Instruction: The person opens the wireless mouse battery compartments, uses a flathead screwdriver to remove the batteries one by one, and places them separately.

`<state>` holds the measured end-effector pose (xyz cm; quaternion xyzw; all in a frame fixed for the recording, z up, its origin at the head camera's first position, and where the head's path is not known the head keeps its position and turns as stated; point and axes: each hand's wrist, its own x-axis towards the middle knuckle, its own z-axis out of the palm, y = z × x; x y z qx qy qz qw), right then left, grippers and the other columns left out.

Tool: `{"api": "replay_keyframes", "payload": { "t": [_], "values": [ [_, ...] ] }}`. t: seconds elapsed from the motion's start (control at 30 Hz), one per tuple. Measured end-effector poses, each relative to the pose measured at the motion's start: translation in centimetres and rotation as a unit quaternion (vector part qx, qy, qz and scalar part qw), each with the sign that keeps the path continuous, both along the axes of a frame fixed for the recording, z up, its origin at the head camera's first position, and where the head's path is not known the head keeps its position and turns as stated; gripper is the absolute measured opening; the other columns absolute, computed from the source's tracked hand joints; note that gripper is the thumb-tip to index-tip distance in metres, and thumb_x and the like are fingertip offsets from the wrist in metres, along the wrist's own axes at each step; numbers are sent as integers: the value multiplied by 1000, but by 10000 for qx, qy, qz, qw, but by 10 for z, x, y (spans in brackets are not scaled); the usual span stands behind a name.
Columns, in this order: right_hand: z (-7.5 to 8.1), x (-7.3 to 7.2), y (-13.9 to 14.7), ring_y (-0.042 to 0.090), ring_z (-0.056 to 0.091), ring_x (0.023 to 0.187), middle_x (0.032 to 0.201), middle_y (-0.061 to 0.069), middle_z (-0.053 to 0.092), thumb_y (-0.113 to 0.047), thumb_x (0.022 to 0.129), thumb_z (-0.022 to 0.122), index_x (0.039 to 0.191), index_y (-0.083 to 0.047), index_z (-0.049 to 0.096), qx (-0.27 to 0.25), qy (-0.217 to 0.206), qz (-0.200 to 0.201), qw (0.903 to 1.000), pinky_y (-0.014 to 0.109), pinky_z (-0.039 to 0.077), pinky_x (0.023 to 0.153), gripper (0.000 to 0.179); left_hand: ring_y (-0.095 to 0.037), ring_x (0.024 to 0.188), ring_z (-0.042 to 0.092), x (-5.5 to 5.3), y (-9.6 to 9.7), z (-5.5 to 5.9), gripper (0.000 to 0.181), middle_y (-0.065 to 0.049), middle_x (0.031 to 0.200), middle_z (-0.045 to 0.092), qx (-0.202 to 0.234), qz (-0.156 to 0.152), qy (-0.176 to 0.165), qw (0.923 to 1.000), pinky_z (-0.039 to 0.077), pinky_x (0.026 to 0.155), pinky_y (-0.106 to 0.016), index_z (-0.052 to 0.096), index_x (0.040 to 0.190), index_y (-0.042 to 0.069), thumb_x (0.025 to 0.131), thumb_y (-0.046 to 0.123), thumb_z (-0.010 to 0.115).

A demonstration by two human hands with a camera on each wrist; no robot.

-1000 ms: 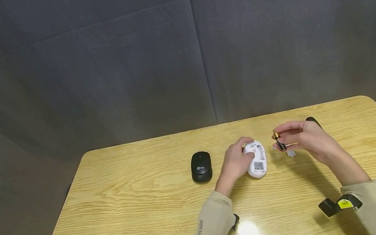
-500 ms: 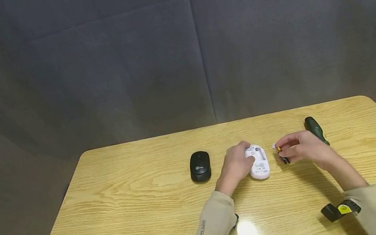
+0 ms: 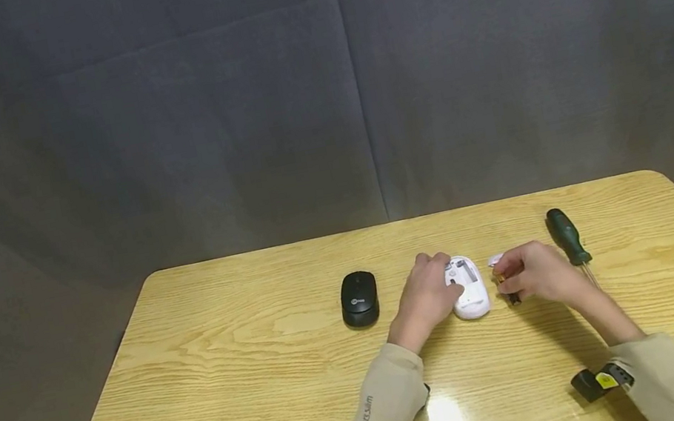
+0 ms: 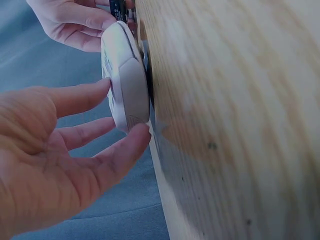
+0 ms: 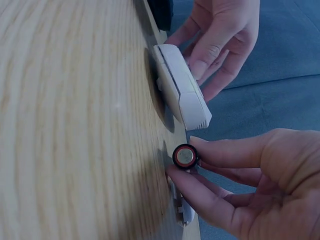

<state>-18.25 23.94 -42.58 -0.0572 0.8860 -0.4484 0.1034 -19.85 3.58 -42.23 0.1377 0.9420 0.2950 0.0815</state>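
Bottom side up, a white computer mouse (image 3: 474, 297) shows its bare battery slot. My left hand (image 3: 428, 294) grips it by the left side, thumb on the underside and fingers at the far edge. The left wrist view has the mouse (image 4: 132, 87) tilted a little off the table. Just to the right, my right hand (image 3: 541, 274) pinches a black and gold battery (image 3: 514, 299) between thumb and fingers, low over the wood. Its flat end faces the camera in the right wrist view, where a white battery cover (image 5: 186, 212) lies beyond the fingers.
A black computer mouse (image 3: 359, 299) stands upright left of my left hand. Behind my right hand lies a green-handled screwdriver (image 3: 564, 234), its shaft partly hidden by the wrist. The wooden table (image 3: 238, 378) ends at a dark curtain (image 3: 228, 132).
My right hand has come down toward the table with the battery, uncovering the screwdriver behind it. The white mouse has shifted slightly right in my left hand.
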Motion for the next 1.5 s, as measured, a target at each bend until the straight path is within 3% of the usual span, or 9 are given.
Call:
{"api": "replay_keyframes", "payload": {
  "t": [0.23,0.4,0.6,0.8,1.03,1.3,1.5],
  "values": [
    [-1,1,-2,15,63,63,81,8,71,4,84,78,98,11,71,586,363,6,9976,28,53,55,17,-21,117,60,4,1,5,49,-9,139,56,-384,-214,29,9990,50,99,-32,61,143,9,97,19,74],
    [-4,1,-4,13,57,58,76,4,68,2,82,80,92,8,72,963,772,146,9922,26,45,51,14,-17,105,58,8,-2,14,55,-10,136,53,-675,-488,-149,9964,51,92,-29,57,145,9,95,19,77],
    [-6,-1,-5,15,54,69,81,7,70,0,81,82,88,5,73,1254,1130,303,9852,28,43,58,12,-15,93,56,11,-3,18,56,-11,134,53,-918,-707,-351,9926,53,83,-28,56,147,11,95,13,76],
    [-7,-1,-7,17,55,72,83,9,70,-1,80,83,86,3,75,1450,1337,340,9798,34,44,64,11,-16,101,59,11,-1,12,54,-10,136,54,-807,-642,-141,9946,53,89,-28,57,147,13,96,14,75],
    [-7,-2,-8,17,54,71,80,6,68,1,80,82,86,4,74,1512,1347,338,9787,34,44,62,10,-17,103,61,7,1,5,52,-9,133,57,-1102,-588,247,9919,54,85,-30,58,145,14,97,22,74],
    [-5,-2,-7,18,54,71,80,6,66,1,83,80,91,7,74,1569,1361,287,9778,34,44,62,12,-22,112,61,5,-5,16,50,-9,136,58,-1265,-454,468,9898,54,88,-34,58,146,14,100,29,71],
    [4,1,-9,24,58,76,86,14,66,1,90,70,100,11,73,1502,1837,-30,9714,39,48,65,14,-25,124,58,1,-17,22,51,-10,143,56,-1251,-427,484,9900,51,100,-39,57,147,13,101,30,68]
  ]
}}
